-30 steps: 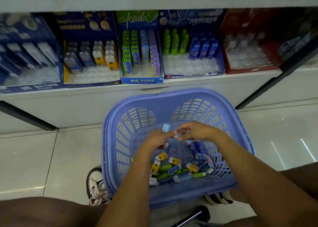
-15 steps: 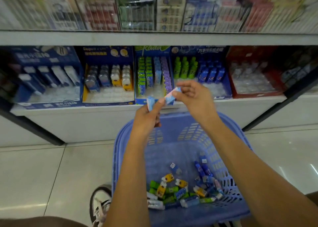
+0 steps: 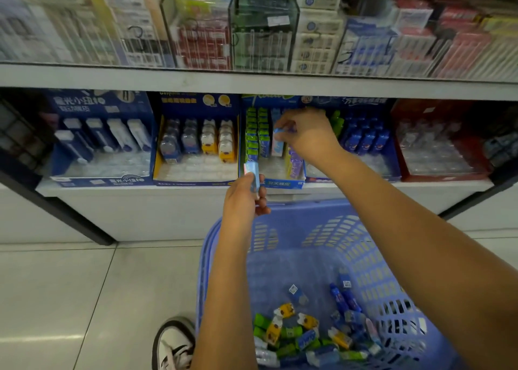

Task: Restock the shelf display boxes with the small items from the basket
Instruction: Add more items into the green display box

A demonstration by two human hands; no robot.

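Right hand [image 3: 305, 138] pinches a blue item [image 3: 279, 131] over the middle box [image 3: 283, 184] at the shelf's [image 3: 134, 191] front edge; left hand [image 3: 243, 198] grips a second item [image 3: 252, 172] above the basket [image 3: 364, 246].

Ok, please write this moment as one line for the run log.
right hand: pinches blue item over middle box | left hand: holds second item | basket: loose items inside

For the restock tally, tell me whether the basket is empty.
No: a pile of small colourful items lies in the bottom of the blue basket.
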